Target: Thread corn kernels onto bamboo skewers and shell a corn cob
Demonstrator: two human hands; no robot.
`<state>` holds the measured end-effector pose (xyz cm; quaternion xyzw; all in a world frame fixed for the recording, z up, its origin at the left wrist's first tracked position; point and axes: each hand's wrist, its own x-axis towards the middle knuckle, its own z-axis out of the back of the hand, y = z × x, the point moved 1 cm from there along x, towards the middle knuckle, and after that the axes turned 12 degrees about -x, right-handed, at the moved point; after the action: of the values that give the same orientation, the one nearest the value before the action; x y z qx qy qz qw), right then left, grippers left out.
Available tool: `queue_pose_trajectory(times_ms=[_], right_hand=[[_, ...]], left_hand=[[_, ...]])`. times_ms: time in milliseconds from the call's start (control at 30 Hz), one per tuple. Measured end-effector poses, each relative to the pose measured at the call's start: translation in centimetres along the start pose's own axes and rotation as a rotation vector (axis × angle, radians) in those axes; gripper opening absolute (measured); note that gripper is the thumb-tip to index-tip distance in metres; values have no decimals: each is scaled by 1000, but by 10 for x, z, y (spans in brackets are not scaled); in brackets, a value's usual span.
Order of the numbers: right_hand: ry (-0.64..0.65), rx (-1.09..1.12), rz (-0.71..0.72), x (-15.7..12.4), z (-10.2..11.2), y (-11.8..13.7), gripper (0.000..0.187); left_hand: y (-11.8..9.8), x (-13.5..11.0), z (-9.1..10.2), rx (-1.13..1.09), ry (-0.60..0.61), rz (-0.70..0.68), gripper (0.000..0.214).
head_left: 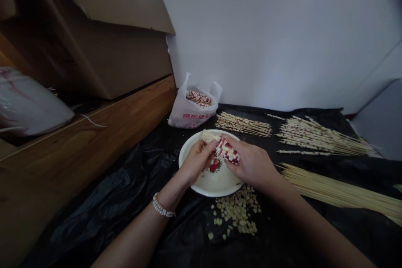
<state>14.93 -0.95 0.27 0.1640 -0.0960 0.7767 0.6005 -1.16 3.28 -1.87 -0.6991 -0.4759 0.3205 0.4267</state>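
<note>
Two bunches of kernel-loaded skewers lie finished on the black plastic sheet, bare skewers left over; above a white plate, left hand and right hand grip a part-stripped corn cob tightly, loose kernels below, a second cob in a plastic bag.

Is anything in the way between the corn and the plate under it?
Nothing visible is in the way. The corn cob is right above the white plate, and only the left hand and right hand are around it.
</note>
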Motion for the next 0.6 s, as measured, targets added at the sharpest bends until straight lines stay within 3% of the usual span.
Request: queue_pose_trajectory(times_ms=[433, 600], right_hand=[[4, 13, 8, -1, 1, 4, 63], [5, 10, 7, -1, -1, 3, 61]], left_hand=[[3, 0, 5, 86, 29, -30, 54], [2, 1, 3, 45, 16, 2, 41]])
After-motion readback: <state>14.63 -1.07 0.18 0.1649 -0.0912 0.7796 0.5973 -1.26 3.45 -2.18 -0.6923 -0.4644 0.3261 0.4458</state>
